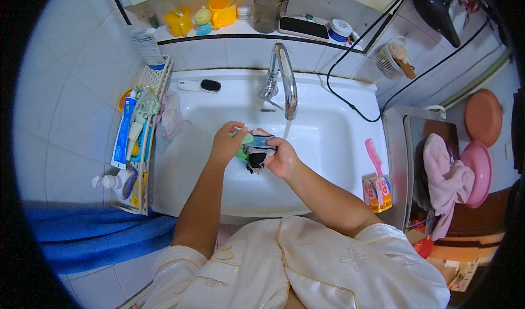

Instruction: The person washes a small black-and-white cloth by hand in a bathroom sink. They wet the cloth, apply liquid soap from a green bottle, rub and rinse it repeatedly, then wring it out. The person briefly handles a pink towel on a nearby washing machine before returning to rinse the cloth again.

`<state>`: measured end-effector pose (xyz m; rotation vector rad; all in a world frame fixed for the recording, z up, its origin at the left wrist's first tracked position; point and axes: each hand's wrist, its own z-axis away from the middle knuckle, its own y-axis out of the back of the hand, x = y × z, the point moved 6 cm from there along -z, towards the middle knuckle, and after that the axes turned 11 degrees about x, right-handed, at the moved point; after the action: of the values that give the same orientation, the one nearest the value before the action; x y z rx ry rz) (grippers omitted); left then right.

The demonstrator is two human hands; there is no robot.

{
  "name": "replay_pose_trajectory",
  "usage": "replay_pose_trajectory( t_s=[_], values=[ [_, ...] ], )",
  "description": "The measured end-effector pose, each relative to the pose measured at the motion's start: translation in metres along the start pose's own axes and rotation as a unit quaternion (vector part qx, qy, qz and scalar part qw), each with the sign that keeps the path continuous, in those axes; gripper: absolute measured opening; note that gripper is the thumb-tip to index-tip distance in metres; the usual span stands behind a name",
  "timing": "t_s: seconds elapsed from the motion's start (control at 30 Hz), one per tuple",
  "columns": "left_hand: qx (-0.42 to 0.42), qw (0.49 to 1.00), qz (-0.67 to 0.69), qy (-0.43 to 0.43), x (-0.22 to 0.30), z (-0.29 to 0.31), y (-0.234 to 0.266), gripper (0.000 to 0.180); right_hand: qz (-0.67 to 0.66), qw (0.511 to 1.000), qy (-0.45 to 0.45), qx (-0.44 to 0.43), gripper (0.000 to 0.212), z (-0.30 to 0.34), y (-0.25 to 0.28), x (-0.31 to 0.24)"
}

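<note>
Over the white sink basin (322, 139), both my hands hold a crumpled bundle of small cloth (261, 149) with black, white, grey-blue and green parts. My left hand (227, 142) is closed at the bundle's left side, its fingers bent by a pale green rounded piece (248, 138) that looks like a bar of soap. My right hand (283, 159) grips the cloth from the right, thumb on top. A thin stream of water falls from the chrome faucet (290, 85) just behind my right hand. Part of the cloth is hidden by my fingers.
A black-bristled brush (210, 85) lies on the sink's back rim. At left stands a white rack (145, 183) with toothpaste and bottles. A pink comb (373, 155) and a small box (378, 193) sit on the right rim. A black cable (350, 104) hangs at the back right.
</note>
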<state>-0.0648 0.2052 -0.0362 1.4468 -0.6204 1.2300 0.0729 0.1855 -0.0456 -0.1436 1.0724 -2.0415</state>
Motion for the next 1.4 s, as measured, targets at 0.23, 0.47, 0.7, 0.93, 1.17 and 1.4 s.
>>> replay_pose_trajectory(
  t_s=[0.23, 0.47, 0.7, 0.93, 1.17, 1.4],
  values=[
    [-0.012, 0.97, 0.22, 0.104, 0.001, 0.003, 0.025, 0.029, -0.037, 0.998, 0.014, -0.048, 0.042, 0.028, -0.019, -0.013],
    [0.016, 0.945, 0.325, 0.029, 0.09, -0.024, 0.04, 0.03, -0.041, 0.997, -0.007, -0.058, 0.044, 0.029, -0.014, -0.001],
    [0.037, 0.92, 0.389, -0.012, 0.143, -0.066, 0.063, 0.025, -0.044, 0.997, 0.006, -0.06, 0.045, 0.033, -0.012, 0.001],
    [0.112, 0.901, 0.413, -0.065, 0.18, -0.098, 0.111, 0.026, -0.043, 0.997, 0.021, -0.053, 0.045, 0.032, -0.015, -0.002],
    [0.17, 0.893, 0.4, -0.114, 0.212, -0.108, 0.193, 0.024, -0.033, 0.996, 0.006, -0.078, 0.045, 0.016, -0.048, 0.005],
    [0.236, 0.887, 0.374, -0.137, 0.201, -0.123, 0.263, 0.024, -0.018, 0.996, -0.005, -0.084, 0.044, 0.001, -0.062, 0.019]
  ],
)
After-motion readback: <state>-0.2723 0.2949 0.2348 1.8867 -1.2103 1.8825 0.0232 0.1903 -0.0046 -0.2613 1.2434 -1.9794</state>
